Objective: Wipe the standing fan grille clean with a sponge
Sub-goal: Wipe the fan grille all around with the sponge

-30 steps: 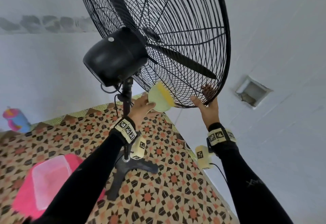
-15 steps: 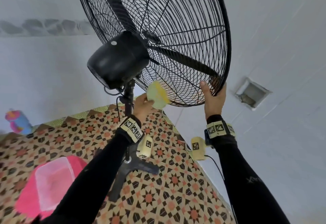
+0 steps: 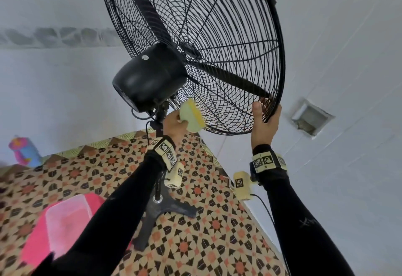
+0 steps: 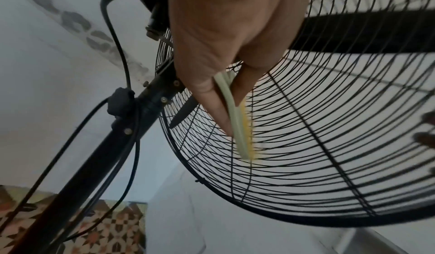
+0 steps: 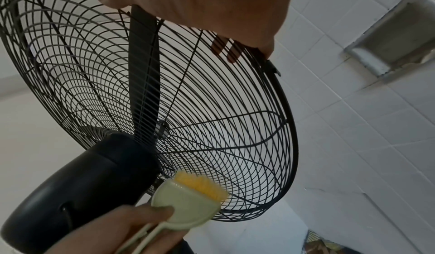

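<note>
The pale green, yellow-bristled brush point(image 3: 192, 116) has been carried by the left hand point(image 3: 174, 126) up the rear grille point(image 3: 221, 58) toward the motor housing point(image 3: 148, 77), while the right hand's point(image 3: 264, 123) grip has been shifted higher up the rim.

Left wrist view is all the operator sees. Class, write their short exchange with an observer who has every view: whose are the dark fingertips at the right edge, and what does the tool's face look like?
Operator: Whose fingertips show behind the wires at my right edge?
Observer: They belong to the right hand, which grips the lower rim of the grille, thumb on the near side.
Operator: I see the sponge only edge-on. What is its face like?
Observer: The sponge has a pale green half-round back and yellow fibres; the left hand holds it at the wires just below the motor housing.
</note>
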The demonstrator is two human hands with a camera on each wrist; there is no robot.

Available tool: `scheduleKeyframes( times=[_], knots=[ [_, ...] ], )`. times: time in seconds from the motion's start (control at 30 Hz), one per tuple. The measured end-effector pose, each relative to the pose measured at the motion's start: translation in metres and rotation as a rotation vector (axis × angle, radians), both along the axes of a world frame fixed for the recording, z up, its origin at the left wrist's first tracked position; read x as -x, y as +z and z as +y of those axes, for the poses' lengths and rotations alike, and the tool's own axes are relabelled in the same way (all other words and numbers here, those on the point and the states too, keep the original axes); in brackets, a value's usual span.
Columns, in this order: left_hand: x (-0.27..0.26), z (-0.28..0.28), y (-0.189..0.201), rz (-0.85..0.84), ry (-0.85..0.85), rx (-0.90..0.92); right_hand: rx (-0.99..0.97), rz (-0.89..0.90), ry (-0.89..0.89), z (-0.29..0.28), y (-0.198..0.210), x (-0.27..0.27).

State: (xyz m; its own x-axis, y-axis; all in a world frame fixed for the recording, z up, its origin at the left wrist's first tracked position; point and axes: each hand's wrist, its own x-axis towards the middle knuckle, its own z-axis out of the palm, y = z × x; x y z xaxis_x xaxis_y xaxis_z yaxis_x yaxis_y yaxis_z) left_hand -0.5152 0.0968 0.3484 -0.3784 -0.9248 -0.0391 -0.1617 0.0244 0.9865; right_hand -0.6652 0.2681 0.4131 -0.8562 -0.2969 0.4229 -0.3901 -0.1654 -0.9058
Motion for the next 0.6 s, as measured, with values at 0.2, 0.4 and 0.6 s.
scheduleKeyframes(
  times=[0.2, 0.4, 0.6],
  knots=[
    [-0.005, 0.023, 0.004, 0.185, -0.136, -0.035, -0.005, -0.004, 0.004, 0.003, -0.004, 0.004],
    [-0.001, -0.025, -0.012, 0.020, 0.081, -0.139, -0.009, -0.030, 0.001, 0.004, -0.004, -0.004],
    [-0.017, 0.005, 0.028, 0.216, -0.144, -0.134, -0.016, -0.035, -0.008, 0.004, -0.005, -0.001]
  ],
)
